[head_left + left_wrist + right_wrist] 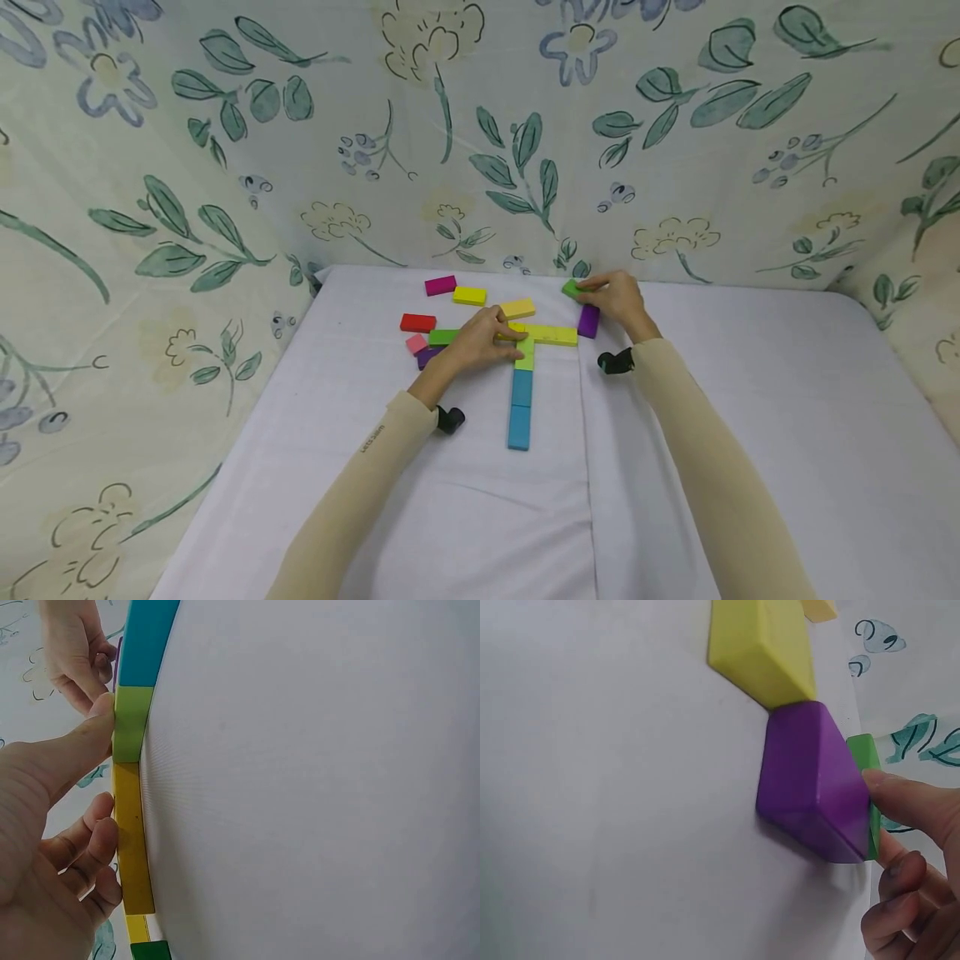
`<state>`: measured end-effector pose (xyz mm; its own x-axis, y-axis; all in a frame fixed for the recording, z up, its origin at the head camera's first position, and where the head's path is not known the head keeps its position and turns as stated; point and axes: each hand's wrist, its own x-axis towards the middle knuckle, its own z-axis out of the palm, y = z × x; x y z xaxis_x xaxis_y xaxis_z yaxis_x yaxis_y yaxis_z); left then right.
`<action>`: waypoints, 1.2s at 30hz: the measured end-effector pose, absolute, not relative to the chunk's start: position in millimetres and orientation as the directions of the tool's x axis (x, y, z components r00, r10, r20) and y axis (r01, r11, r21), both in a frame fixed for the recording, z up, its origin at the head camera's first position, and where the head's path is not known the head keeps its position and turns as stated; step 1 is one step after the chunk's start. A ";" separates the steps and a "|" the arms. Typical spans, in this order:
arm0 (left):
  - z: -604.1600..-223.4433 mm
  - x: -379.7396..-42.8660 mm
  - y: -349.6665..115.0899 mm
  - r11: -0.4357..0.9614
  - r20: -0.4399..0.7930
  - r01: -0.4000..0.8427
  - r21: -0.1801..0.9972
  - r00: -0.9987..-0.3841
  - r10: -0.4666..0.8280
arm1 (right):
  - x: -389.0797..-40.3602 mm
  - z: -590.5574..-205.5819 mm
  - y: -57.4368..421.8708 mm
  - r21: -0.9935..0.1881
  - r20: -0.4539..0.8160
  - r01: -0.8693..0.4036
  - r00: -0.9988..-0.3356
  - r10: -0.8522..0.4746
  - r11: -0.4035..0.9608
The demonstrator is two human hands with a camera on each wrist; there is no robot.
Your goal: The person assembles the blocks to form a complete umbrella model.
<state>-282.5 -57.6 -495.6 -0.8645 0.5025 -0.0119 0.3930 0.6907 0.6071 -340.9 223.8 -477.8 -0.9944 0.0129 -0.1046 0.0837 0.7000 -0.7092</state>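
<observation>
My right hand point(617, 302) pinches a green block point(572, 288) at the table's far side. Just in front of it lies a purple block point(810, 769), touching the end of a yellow block point(553, 336) in the right wrist view. Nearer the middle, my left hand point(480, 340) touches a lime-green block point(132, 724) with its thumb, while other fingers rest loosely bent against a yellow block beside it; its index finger is hidden in the left wrist view. Two blue blocks point(521, 408) continue in line from the lime-green one towards me, making a T with the yellow row.
Loose blocks lie left and behind: magenta point(440, 286), yellow point(469, 296), red point(417, 322), pink point(416, 343), pale orange point(518, 309). A green block point(442, 337) and a dark purple block point(427, 358) are partly behind my left hand. A floral curtain point(450, 167) hangs behind the white-covered table point(712, 400).
</observation>
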 end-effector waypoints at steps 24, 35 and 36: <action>-496.8 -282.2 -57.3 0.719 -0.042 0.394 0.573 -0.862 0.506 | -341.0 -474.2 167.5 -0.691 -0.018 -0.211 -0.951 -0.308 0.692; -497.2 -279.5 -59.4 0.713 -0.037 0.409 0.570 -0.854 0.519 | -337.9 -483.9 140.5 -0.728 -0.091 -0.214 -0.911 -0.402 0.651; -497.2 -279.4 -59.7 0.712 -0.035 0.411 0.569 -0.853 0.521 | -337.4 -484.1 140.2 -0.731 -0.096 -0.205 -0.913 -0.396 0.650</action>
